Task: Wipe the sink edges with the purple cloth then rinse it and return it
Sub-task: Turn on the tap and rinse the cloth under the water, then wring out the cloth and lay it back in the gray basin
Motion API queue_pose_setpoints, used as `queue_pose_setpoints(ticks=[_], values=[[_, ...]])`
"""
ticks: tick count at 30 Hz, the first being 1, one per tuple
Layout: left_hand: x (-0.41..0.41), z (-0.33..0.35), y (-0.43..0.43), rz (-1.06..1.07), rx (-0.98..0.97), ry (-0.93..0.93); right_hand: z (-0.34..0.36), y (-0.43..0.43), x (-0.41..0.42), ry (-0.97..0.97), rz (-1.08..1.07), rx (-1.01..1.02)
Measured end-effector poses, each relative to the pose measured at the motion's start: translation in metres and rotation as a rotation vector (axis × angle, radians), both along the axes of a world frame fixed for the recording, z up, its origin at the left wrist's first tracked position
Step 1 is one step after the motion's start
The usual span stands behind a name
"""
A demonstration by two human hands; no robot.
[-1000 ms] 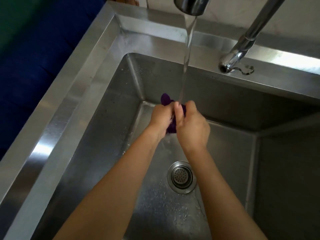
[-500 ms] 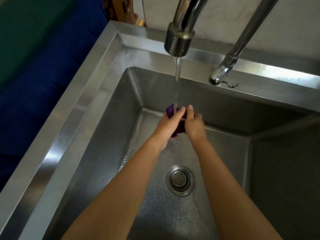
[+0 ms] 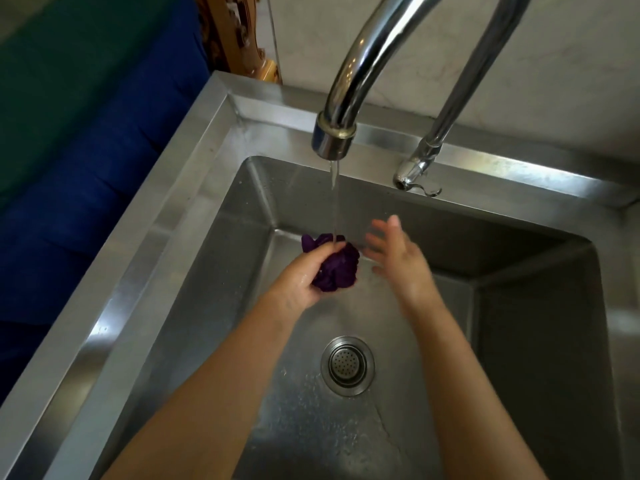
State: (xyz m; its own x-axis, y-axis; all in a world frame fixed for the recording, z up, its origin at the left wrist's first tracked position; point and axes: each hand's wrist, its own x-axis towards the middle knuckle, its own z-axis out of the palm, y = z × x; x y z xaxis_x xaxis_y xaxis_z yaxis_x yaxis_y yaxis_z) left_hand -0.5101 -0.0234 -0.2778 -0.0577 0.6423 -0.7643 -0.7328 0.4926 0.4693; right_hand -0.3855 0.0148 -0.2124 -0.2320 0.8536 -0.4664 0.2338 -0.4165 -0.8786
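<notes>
The purple cloth (image 3: 337,266) is bunched into a wet ball inside the steel sink (image 3: 194,244). My left hand (image 3: 301,278) is shut on it, holding it under a thin stream of water from the curved tap (image 3: 336,140). My right hand (image 3: 394,256) hovers just to the right of the cloth, fingers spread and blurred, touching nothing.
The drain strainer (image 3: 347,365) sits in the wet basin floor below my hands. The tap's base and lever (image 3: 415,173) stand on the back rim. A blue surface (image 3: 86,161) lies left of the sink; a pale wall rises behind.
My right hand has let go of the cloth and moved off to the right with its fingers apart. The left hand alone now holds the cloth. The view has tilted upward.
</notes>
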Motion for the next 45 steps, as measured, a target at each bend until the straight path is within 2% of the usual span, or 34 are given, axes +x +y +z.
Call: queue_pose_setpoints(ticks=[3, 10, 21, 24, 30, 32, 34, 36, 39, 41, 43, 45], values=[[0.003, 0.001, 0.004, 0.081, -0.035, -0.015, 0.020, 0.020, 0.019, -0.061, -0.073, 0.044], [0.008, 0.009, 0.010, 0.171, 0.042, 0.047, 0.041, 0.030, 0.016, 0.029, -0.167, 0.092], [0.001, 0.008, 0.005, 0.120, 0.036, 0.101, 0.030, 0.032, 0.015, 0.086, -0.166, 0.200], [0.002, 0.007, 0.005, 0.111, 0.026, 0.093, 0.024, 0.032, 0.018, 0.152, -0.165, 0.186], [0.003, 0.002, 0.006, 0.054, 0.006, 0.114, 0.004, 0.034, 0.022, 0.403, -0.104, 0.126], [0.004, 0.002, 0.006, 0.034, -0.033, 0.145, 0.002, 0.034, 0.023, 0.418, -0.096, 0.135], [0.005, 0.004, 0.006, 0.035, -0.054, 0.138, -0.001, 0.030, 0.021, 0.321, -0.105, 0.165], [0.006, 0.006, 0.007, 0.025, -0.075, 0.141, -0.014, 0.019, 0.018, 0.078, -0.010, 0.305], [0.010, 0.014, 0.008, -0.081, -0.109, 0.220, -0.037, -0.010, 0.014, -0.285, 0.469, 0.525], [0.014, 0.014, 0.007, -0.129, -0.116, 0.273, -0.040, -0.021, 0.009, -0.314, 0.607, 0.521], [0.017, 0.015, 0.004, -0.155, -0.099, 0.379, -0.034, -0.023, 0.007, -0.272, 0.555, 0.527], [0.018, 0.017, 0.002, -0.159, -0.086, 0.458, -0.030, -0.025, 0.004, -0.322, 0.509, 0.594]])
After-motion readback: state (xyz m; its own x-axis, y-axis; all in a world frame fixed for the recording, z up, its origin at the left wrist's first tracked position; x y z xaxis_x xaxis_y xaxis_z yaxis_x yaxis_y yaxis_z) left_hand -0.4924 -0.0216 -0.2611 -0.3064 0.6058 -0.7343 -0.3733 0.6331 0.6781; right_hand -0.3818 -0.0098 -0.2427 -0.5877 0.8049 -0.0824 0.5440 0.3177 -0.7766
